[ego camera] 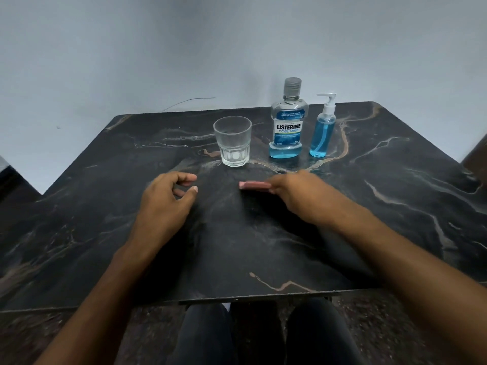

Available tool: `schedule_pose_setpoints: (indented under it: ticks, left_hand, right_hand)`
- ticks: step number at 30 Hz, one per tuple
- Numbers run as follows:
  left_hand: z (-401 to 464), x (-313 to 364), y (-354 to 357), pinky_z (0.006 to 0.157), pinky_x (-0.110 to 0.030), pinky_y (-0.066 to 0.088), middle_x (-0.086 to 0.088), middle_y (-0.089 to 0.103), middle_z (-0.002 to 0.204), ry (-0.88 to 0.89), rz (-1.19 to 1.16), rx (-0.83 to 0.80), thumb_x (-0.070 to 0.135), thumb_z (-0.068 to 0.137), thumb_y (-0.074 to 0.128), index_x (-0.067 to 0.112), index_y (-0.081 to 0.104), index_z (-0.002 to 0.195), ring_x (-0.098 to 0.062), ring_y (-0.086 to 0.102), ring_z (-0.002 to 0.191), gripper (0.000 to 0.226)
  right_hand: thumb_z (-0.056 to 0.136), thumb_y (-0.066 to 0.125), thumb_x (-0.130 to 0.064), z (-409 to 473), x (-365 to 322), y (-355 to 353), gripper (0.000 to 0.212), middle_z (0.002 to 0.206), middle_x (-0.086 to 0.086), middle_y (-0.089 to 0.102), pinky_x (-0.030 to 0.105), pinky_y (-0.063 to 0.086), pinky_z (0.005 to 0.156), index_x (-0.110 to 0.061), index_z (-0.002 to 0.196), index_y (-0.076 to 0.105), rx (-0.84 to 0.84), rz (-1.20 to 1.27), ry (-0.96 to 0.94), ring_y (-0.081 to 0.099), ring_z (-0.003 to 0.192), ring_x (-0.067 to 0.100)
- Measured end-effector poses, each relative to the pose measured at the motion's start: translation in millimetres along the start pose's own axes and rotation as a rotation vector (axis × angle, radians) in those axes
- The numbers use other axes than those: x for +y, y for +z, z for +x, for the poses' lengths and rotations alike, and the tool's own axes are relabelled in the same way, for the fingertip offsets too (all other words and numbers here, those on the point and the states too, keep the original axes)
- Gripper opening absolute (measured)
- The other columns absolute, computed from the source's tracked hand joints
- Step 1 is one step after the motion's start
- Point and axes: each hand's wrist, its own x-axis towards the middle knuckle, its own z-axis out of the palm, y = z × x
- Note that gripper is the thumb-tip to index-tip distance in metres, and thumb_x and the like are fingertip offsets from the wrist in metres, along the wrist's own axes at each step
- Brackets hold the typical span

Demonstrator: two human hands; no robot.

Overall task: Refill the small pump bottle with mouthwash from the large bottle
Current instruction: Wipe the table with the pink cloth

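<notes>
A large mouthwash bottle [288, 119] with a grey cap and blue label stands upright at the back of the dark marble table [395, 196]; only its bottom holds blue liquid. Right beside it stands a small pump bottle [323, 127] with a white pump, nearly full of blue liquid. My left hand [166, 201] hovers over the table's middle with fingers loosely curled, holding nothing. My right hand [297, 196] is in front of the bottles, apart from them, and its fingers hold a small pink flat object [254, 185], blurred.
An empty clear glass tumbler [233, 140] stands left of the mouthwash bottle. A pale wall rises just behind the table. The table's front edge is close to my knees [253, 335], dark floor at both sides.
</notes>
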Motion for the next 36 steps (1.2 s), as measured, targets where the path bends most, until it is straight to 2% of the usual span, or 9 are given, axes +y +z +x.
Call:
schedule_pose_setpoints:
  ticks: [2, 7, 10, 14, 20, 24, 29, 33, 36]
  left_hand:
    - [-0.9, -1.0, 0.4, 0.07, 0.0, 0.041, 0.003, 0.071, 0.108, -0.013, -0.006, 0.005, 0.013, 0.095, 0.07, 0.02, 0.073, 0.113, -0.003, 0.061, 0.078, 0.019]
    - [4.3, -5.7, -12.0, 0.08, -0.01, 0.043, 0.0, 0.07, 0.11, -0.03, -0.026, 0.091, 0.014, 0.094, 0.07, 0.02, 0.071, 0.118, -0.002, 0.062, 0.082, 0.025]
    - [9.6, -10.5, -24.8, 0.086, -0.02, 0.048, -0.001, 0.071, 0.108, -0.046, -0.042, 0.158, 0.012, 0.093, 0.07, 0.019, 0.071, 0.119, -0.004, 0.062, 0.083, 0.026]
    - [11.8, -20.4, -35.1, 0.087, -0.027, 0.051, 0.0, 0.07, 0.108, -0.084, -0.009, 0.156, 0.014, 0.094, 0.071, 0.02, 0.07, 0.119, -0.01, 0.064, 0.086, 0.026]
    - [15.7, -31.4, -31.2, 0.077, -0.016, 0.047, -0.003, 0.07, 0.106, -0.126, -0.005, 0.123, 0.01, 0.093, 0.069, 0.018, 0.07, 0.119, -0.005, 0.062, 0.078, 0.028]
    - [20.6, -28.0, -21.9, 0.086, -0.02, 0.046, -0.005, 0.067, 0.112, -0.12, 0.009, 0.125, 0.006, 0.091, 0.066, 0.016, 0.068, 0.124, -0.01, 0.061, 0.084, 0.035]
    - [25.1, -24.5, -13.5, 0.075, 0.004, 0.035, -0.006, 0.061, 0.116, -0.09, 0.064, 0.136, 0.005, 0.089, 0.068, 0.01, 0.066, 0.128, -0.004, 0.056, 0.08, 0.039]
    - [26.5, -22.2, -8.8, 0.087, -0.014, 0.04, -0.008, 0.063, 0.12, -0.087, 0.076, 0.121, 0.007, 0.089, 0.069, 0.008, 0.066, 0.129, -0.02, 0.064, 0.098, 0.039]
    - [25.2, -22.0, -4.0, 0.08, -0.009, 0.036, -0.006, 0.062, 0.119, -0.078, 0.07, 0.112, 0.007, 0.089, 0.069, 0.008, 0.065, 0.128, -0.016, 0.06, 0.091, 0.039]
  right_hand:
    - [0.097, 0.054, -0.025, 5.7, -12.5, -11.3, 0.015, 0.093, 0.007, 0.072, 0.039, 0.055, 0.075, -0.026, 0.103, 0.067, 0.147, 0.014, -0.008, 0.067, 0.083, 0.03]
    - [0.087, 0.067, -0.022, 41.0, -52.9, -19.9, 0.024, 0.091, -0.003, 0.075, 0.034, 0.055, 0.082, -0.032, 0.107, 0.076, 0.3, 0.146, -0.152, 0.068, 0.089, 0.021]
    - [0.084, 0.072, -0.014, 71.4, -70.5, -12.9, 0.026, 0.076, -0.012, 0.058, 0.028, 0.048, 0.074, -0.032, 0.103, 0.078, 0.353, 0.212, -0.254, 0.057, 0.081, 0.012]
    - [0.09, 0.068, -0.017, 115.4, -94.6, 2.3, 0.018, 0.083, 0.002, 0.054, 0.032, 0.044, 0.07, -0.023, 0.104, 0.079, 0.454, 0.216, -0.377, 0.051, 0.084, 0.02]
    - [0.084, 0.07, -0.016, 154.8, -112.3, 19.9, 0.015, 0.095, 0.01, 0.062, 0.033, 0.045, 0.061, -0.011, 0.096, 0.076, 0.595, -0.171, -0.619, 0.06, 0.092, 0.028]
    - [0.094, 0.056, -0.025, 159.2, -104.3, 43.8, 0.024, 0.117, 0.009, 0.058, 0.036, 0.042, 0.083, -0.011, 0.104, 0.072, 0.463, -0.241, -0.553, 0.054, 0.11, 0.028]
    - [0.1, 0.052, -0.029, 152.6, -101.8, 58.1, 0.027, 0.105, 0.008, 0.052, 0.033, 0.037, 0.082, -0.009, 0.111, 0.066, 0.193, -0.07, -0.432, 0.051, 0.106, 0.027]
    - [0.098, 0.056, -0.028, 143.5, -100.3, 54.5, 0.026, 0.11, 0.012, 0.055, 0.039, 0.043, 0.089, -0.011, 0.108, 0.072, 0.148, -0.022, -0.415, 0.05, 0.106, 0.029]
    - [0.096, 0.055, -0.026, 138.3, -98.4, 54.4, 0.027, 0.112, 0.013, 0.056, 0.037, 0.041, 0.092, -0.007, 0.106, 0.071, 0.143, -0.022, -0.422, 0.05, 0.107, 0.029]
